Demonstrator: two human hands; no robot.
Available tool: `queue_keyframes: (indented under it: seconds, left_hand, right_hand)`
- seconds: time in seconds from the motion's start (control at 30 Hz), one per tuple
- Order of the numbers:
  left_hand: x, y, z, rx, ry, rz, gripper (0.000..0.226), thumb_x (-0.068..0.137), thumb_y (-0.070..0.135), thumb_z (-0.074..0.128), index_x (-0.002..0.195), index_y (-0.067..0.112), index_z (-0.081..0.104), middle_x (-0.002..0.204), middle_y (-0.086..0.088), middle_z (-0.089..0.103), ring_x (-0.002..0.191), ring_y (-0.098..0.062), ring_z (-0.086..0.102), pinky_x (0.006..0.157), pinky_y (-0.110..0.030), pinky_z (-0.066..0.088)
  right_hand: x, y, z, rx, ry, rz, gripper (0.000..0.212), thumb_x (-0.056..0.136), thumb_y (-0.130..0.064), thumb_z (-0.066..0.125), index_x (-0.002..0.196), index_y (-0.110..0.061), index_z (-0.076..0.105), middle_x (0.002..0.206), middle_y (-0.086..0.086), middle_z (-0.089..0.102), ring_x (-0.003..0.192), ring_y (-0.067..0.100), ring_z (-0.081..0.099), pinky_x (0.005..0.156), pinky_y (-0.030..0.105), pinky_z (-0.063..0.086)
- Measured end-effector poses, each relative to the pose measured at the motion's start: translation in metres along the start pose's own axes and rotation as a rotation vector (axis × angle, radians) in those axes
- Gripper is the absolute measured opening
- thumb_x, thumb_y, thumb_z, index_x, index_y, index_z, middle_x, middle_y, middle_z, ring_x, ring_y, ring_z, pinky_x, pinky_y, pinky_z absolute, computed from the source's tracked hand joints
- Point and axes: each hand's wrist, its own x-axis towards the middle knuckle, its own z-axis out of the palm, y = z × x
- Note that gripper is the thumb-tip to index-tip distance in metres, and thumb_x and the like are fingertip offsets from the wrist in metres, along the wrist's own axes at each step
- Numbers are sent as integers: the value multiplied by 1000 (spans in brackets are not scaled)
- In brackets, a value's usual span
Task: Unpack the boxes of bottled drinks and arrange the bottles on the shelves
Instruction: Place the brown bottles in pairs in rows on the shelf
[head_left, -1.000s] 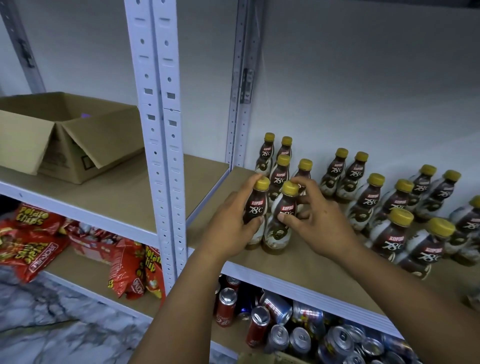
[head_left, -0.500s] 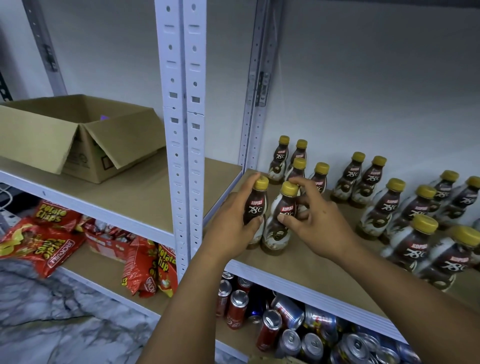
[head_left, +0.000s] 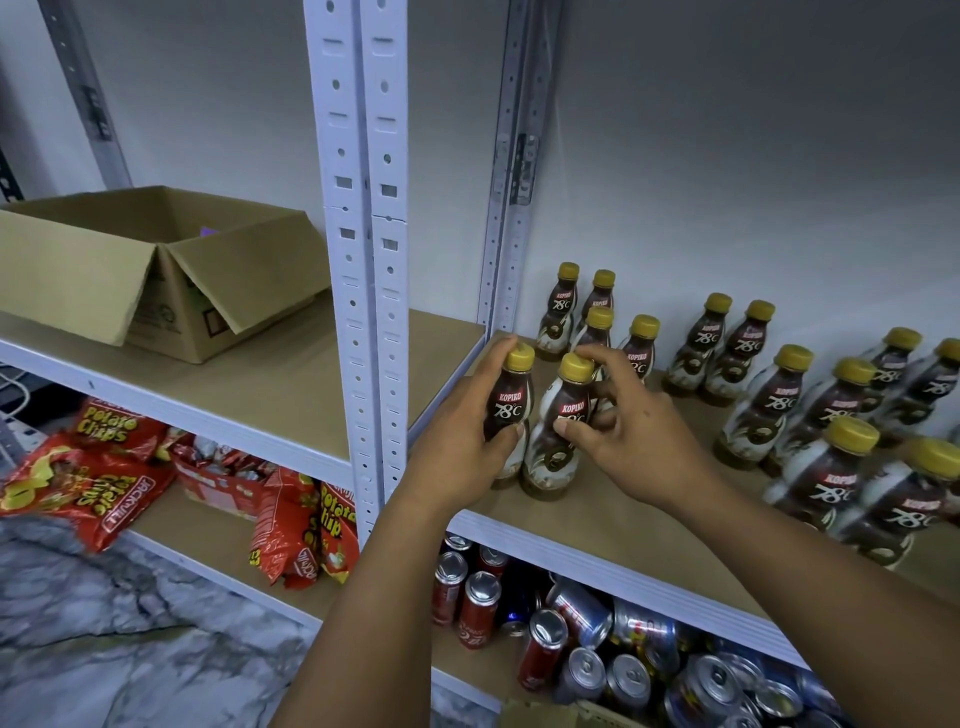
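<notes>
Bottle one (head_left: 508, 402), glossy waisted plastic under a yellow cap, is wrapped in my left hand (head_left: 457, 452), and bottle two (head_left: 548, 462) is pinched at its label by my right hand (head_left: 644, 441); both stand near the front edge at the left end of the brown board shelf (head_left: 597, 525). I judge I'm squaring this pair into line, and next they need sliding back toward the yellow-capped rows (head_left: 563, 306) behind without tipping, while the opened cardboard box (head_left: 156, 270) sits on the neighbouring shelf, far left
</notes>
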Motion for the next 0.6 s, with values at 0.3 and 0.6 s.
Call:
queue_keyframes:
  seconds: [0.3,0.6]
  left_hand:
    - [1,-2,1,-29,-10,-13,92,94,9,69,156,54,17,148,8,48,129,-11,55,106,-40,51]
    - [2,-3,1,-14,-3,-4,92,94,10,70,156,53,18,150,9,47,131,-9,53,106,-31,50]
  right_hand:
    - [-3,-3,0,-20,25,0,70,86,-33,79,141,-43,38,120,-14,64,78,7,70,83,35,58]
    - [-6,-3,6,-86,93,-14,71,84,-36,79,142,-40,38,118,-6,69,86,14,68,81,33,57]
